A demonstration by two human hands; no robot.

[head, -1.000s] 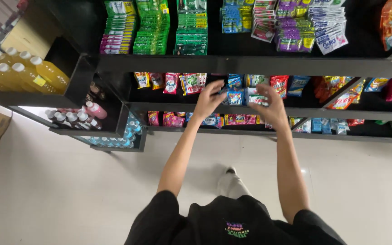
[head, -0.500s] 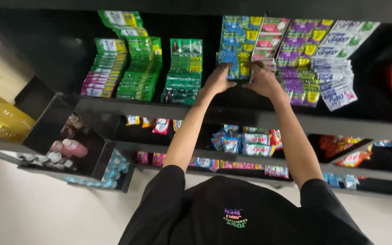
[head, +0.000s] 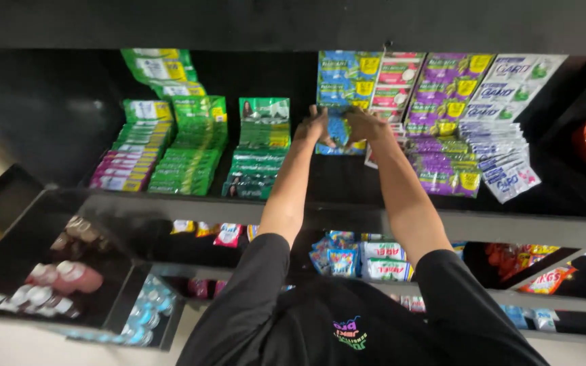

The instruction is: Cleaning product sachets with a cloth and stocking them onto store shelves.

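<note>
Seen from the head camera, both hands reach to the back of the top black shelf [head: 347,224]. The left hand [head: 315,127] and right hand [head: 363,126] curl their fingers around a stack of blue sachets [head: 339,130], gripping it from either side. Green sachet stacks [head: 260,152] lie just left, purple sachets [head: 442,146] right. At the lower left corner, a black bin [head: 113,298] holds pink bottles [head: 62,274].

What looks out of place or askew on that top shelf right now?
The white sachet strips at the right fan out crookedly, the lowest ones slanting over the shelf edge. Both hands, left hand and right hand, are on the blue sachets. Other rows look tidy.
</note>
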